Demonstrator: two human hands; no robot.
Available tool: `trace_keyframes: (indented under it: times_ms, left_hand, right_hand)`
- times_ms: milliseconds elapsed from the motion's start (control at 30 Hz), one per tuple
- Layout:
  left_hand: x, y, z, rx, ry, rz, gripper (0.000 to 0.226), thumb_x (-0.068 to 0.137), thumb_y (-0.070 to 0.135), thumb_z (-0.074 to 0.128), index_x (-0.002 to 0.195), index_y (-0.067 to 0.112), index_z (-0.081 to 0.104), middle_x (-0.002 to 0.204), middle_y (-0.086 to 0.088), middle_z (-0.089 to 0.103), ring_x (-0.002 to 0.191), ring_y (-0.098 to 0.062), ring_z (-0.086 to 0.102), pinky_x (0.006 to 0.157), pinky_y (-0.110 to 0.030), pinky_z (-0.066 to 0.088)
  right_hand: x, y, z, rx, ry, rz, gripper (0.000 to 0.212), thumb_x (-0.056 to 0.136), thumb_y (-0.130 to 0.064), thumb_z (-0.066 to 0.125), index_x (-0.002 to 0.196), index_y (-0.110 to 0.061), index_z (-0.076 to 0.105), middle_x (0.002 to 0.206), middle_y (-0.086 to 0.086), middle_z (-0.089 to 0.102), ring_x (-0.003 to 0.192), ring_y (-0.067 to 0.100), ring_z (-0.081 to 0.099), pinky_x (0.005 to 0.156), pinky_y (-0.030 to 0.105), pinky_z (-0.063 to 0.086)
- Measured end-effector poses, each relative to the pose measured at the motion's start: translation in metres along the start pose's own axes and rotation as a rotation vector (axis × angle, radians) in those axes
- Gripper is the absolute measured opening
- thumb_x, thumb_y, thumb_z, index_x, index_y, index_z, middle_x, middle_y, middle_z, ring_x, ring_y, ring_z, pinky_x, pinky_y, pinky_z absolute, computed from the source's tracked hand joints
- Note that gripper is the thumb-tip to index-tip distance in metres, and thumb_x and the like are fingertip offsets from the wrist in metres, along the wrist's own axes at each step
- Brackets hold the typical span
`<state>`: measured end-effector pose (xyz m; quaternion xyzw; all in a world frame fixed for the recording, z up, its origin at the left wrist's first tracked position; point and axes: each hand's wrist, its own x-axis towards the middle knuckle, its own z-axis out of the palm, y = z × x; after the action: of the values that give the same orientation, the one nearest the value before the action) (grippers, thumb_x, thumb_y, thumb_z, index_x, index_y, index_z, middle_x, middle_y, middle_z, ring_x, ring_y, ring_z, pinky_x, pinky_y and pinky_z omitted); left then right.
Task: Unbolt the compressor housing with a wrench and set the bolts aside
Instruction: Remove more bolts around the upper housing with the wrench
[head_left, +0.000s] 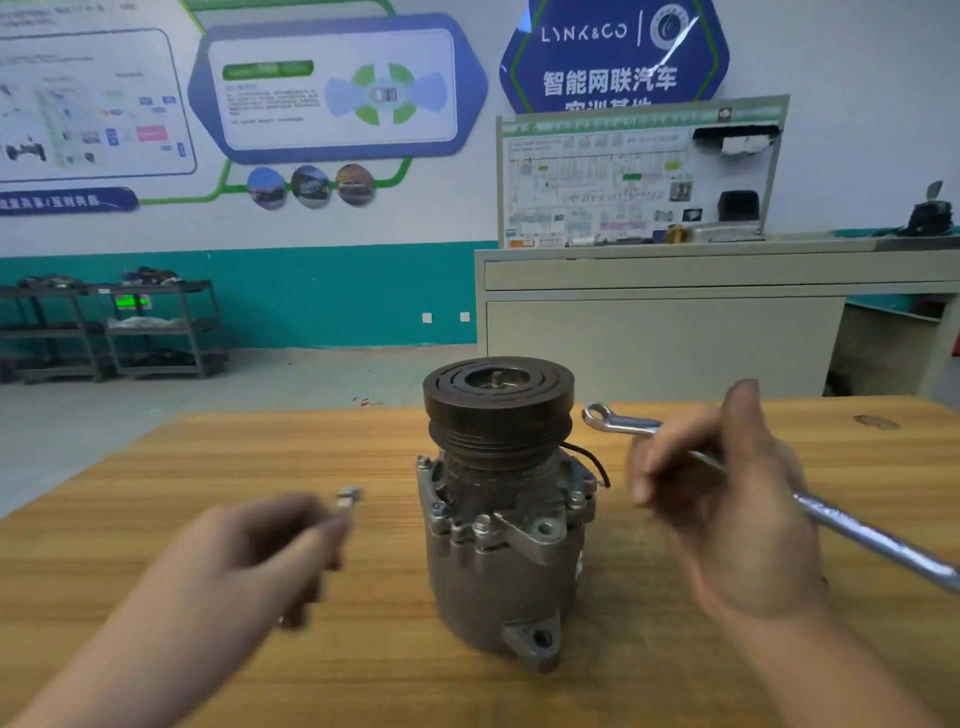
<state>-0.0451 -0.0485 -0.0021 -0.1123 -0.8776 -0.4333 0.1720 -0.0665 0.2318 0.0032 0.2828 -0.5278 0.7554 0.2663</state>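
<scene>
the step in hand looks like setting one bolt aside: the left hand (270, 551) pinches a bolt (349, 498) at its fingertips, above the wooden table (208, 467), just left of the compressor (501, 514). the right hand (727, 499) has its fingers curled around the wrench (779, 488), lifted off the housing. several bolts (482, 522) remain in the flange. next, i think, the bolt must go down on the table, then the wrench ring onto another bolt head.
</scene>
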Motion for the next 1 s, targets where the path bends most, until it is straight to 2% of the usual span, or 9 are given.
trace_keyframes:
  times_ms: [100, 200, 467, 600, 667, 767, 867, 933, 1000]
  left_hand:
    - [0.025, -0.094, -0.032, 0.496, 0.129, -0.259, 0.036, 0.087, 0.036, 0.061, 0.055, 0.02, 0.063, 0.044, -0.002, 0.06, 0.043, -0.015, 0.058, 0.052, -0.028, 0.048]
    - [0.044, -0.171, -0.036, 0.773, -0.035, -0.492, 0.039, 0.091, 0.043, 0.056, 0.061, 0.02, 0.062, 0.057, 0.004, 0.063, 0.062, -0.011, 0.064, 0.055, -0.023, 0.048]
    - [0.056, -0.164, -0.026, 0.972, -0.2, -0.434, 0.048, 0.092, 0.061, 0.046, 0.069, 0.021, 0.057, 0.065, 0.006, 0.061, 0.064, -0.004, 0.059, 0.053, -0.016, 0.042]
    - [0.05, -0.083, 0.001, 0.458, 0.196, -0.092, 0.034, 0.084, 0.066, 0.041, 0.079, 0.035, 0.054, 0.066, 0.012, 0.064, 0.058, 0.003, 0.059, 0.049, -0.01, 0.04]
    - [0.049, -0.041, 0.026, 0.072, 0.137, 0.061, 0.044, 0.075, 0.075, 0.04, 0.104, 0.044, 0.052, 0.102, 0.026, 0.06, 0.085, 0.014, 0.058, 0.066, -0.005, 0.041]
    - [0.052, -0.006, 0.062, -0.173, -0.131, 0.141, 0.104, 0.054, 0.093, 0.052, 0.142, 0.045, 0.025, 0.139, 0.032, 0.034, 0.123, 0.015, 0.038, 0.101, -0.011, 0.033]
    - [0.055, 0.005, 0.085, -0.328, -0.218, 0.218, 0.106, 0.05, 0.077, 0.075, 0.14, 0.05, 0.027, 0.139, 0.028, 0.045, 0.127, 0.011, 0.043, 0.105, -0.014, 0.039]
    - [0.055, 0.003, 0.091, -0.381, -0.181, 0.225, 0.11, 0.05, 0.073, 0.079, 0.144, 0.045, 0.027, 0.14, 0.021, 0.048, 0.129, 0.003, 0.045, 0.109, -0.029, 0.041]
    - [0.053, -0.003, 0.093, -0.369, -0.146, 0.238, 0.117, 0.051, 0.072, 0.082, 0.148, 0.039, 0.024, 0.145, 0.014, 0.044, 0.135, -0.005, 0.042, 0.113, -0.04, 0.038]
  right_hand:
    - [0.008, 0.004, -0.015, -0.207, 0.166, 0.006, 0.067, 0.078, -0.075, 0.049, 0.051, -0.018, 0.068, 0.043, 0.01, 0.042, 0.043, 0.011, 0.037, 0.046, 0.025, 0.024]
    - [0.008, 0.01, -0.019, -0.392, 0.217, 0.071, 0.066, 0.08, -0.07, 0.05, 0.046, -0.015, 0.064, 0.047, 0.016, 0.043, 0.045, 0.009, 0.038, 0.046, 0.02, 0.029]
    - [-0.003, 0.021, -0.004, -0.327, 0.232, 0.203, 0.054, 0.091, -0.039, 0.056, 0.046, -0.01, 0.063, 0.039, 0.008, 0.03, 0.035, 0.009, 0.026, 0.041, 0.015, 0.024]
    - [-0.003, 0.016, 0.005, -0.084, 0.378, 0.342, 0.057, 0.096, -0.024, 0.049, 0.041, -0.014, 0.06, 0.032, -0.003, 0.035, 0.028, 0.009, 0.024, 0.039, 0.021, 0.02]
    - [-0.005, 0.016, 0.008, -0.072, 0.419, 0.446, 0.058, 0.096, -0.027, 0.049, 0.04, -0.015, 0.061, 0.033, -0.002, 0.032, 0.029, 0.011, 0.025, 0.037, 0.02, 0.025]
    - [-0.008, 0.015, 0.012, -0.147, 0.481, 0.531, 0.055, 0.095, -0.032, 0.05, 0.045, -0.016, 0.067, 0.037, -0.001, 0.031, 0.033, 0.012, 0.031, 0.046, 0.027, 0.03]
    - [-0.015, 0.012, 0.022, -0.399, 0.504, 0.395, 0.043, 0.093, -0.035, 0.054, 0.056, -0.025, 0.075, 0.05, -0.007, 0.056, 0.046, 0.004, 0.05, 0.06, 0.028, 0.038]
    - [-0.019, 0.011, 0.034, -0.557, 0.488, 0.228, 0.041, 0.09, -0.036, 0.055, 0.055, -0.027, 0.074, 0.073, -0.013, 0.066, 0.069, -0.009, 0.058, 0.068, 0.009, 0.039]
    - [-0.023, 0.013, 0.048, -0.677, 0.523, 0.142, 0.044, 0.087, -0.038, 0.053, 0.049, -0.022, 0.069, 0.075, -0.011, 0.063, 0.076, -0.012, 0.056, 0.061, -0.001, 0.035]
